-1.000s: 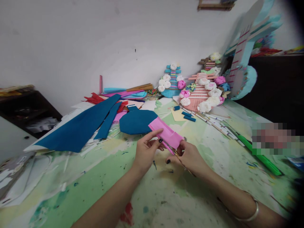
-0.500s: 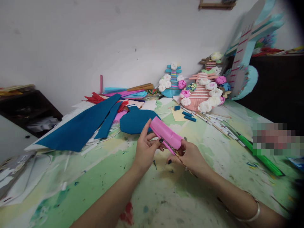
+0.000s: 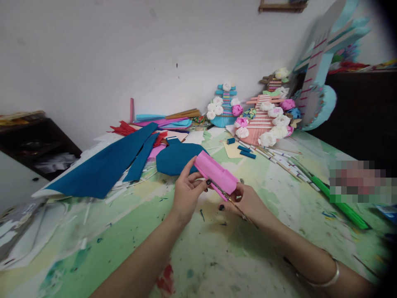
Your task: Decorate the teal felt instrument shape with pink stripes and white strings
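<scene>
A sheet of pink paper (image 3: 217, 171), folded or rolled lengthwise, is held slantwise above the table. My left hand (image 3: 187, 196) is closed on its upper left part, thumb in front and fingers behind. At the lower right end, my right hand (image 3: 248, 203) has its fingers curled against the paper, its thumb held apart below. A slim metal tool (image 3: 228, 198) with a gold-coloured section lies along the paper's lower edge and crosses my right hand; its exact kind is unclear. Behind the paper lies a dark blue rounded cutout (image 3: 176, 159).
Large blue sheets (image 3: 105, 165) and coloured paper lie at the left on the painted table (image 3: 124, 248). Small blue pieces (image 3: 247, 154), striped sticks (image 3: 283, 163) and a green tool (image 3: 338, 201) lie right. Flower-trimmed instrument models (image 3: 226, 105) stand against the wall.
Both hands and the pink paper have shifted very slightly left. The paper's folded layer looks flatter and its edge more visible now. My grip on it remains.
</scene>
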{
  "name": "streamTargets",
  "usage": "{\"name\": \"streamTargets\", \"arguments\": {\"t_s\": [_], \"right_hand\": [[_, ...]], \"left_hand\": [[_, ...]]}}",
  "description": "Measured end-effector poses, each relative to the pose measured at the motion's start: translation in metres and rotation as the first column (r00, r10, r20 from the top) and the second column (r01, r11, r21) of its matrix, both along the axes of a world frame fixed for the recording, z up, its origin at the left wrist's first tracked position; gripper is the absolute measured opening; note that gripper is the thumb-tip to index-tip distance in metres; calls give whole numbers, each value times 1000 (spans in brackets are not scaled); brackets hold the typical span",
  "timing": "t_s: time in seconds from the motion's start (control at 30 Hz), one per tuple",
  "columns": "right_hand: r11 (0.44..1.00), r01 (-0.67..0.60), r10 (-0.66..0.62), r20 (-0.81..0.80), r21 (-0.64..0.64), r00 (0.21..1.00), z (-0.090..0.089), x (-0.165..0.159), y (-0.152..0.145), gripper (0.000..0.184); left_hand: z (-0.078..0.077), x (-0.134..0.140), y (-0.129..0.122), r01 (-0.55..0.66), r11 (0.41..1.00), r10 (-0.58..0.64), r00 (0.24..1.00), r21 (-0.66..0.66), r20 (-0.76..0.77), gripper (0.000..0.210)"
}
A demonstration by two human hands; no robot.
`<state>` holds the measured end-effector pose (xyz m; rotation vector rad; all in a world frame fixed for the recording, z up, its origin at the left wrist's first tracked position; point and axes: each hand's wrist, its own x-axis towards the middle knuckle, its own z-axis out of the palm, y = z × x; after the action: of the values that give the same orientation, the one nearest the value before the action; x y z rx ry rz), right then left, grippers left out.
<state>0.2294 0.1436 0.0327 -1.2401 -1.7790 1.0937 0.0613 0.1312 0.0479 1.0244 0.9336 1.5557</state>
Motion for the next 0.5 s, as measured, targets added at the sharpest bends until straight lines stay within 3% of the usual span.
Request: {"name": "streamTargets", "arguments": {"t_s": [0.2, 0.37, 0.5], "right_hand": [[984, -81, 57, -152, -156, 987, 12, 0, -3, 33], [982, -110, 79, -198, -153, 977, 18, -1, -7, 30], [988, -63, 36, -185, -144, 982, 15, -2, -9, 27]], "left_hand": [[3, -4, 2, 12, 999, -9, 996, -33, 88, 84], [5, -3, 1, 42, 998, -32, 980, -46, 199, 82], [4, -2, 2, 48, 998, -41, 979, -31, 198, 79]]}}
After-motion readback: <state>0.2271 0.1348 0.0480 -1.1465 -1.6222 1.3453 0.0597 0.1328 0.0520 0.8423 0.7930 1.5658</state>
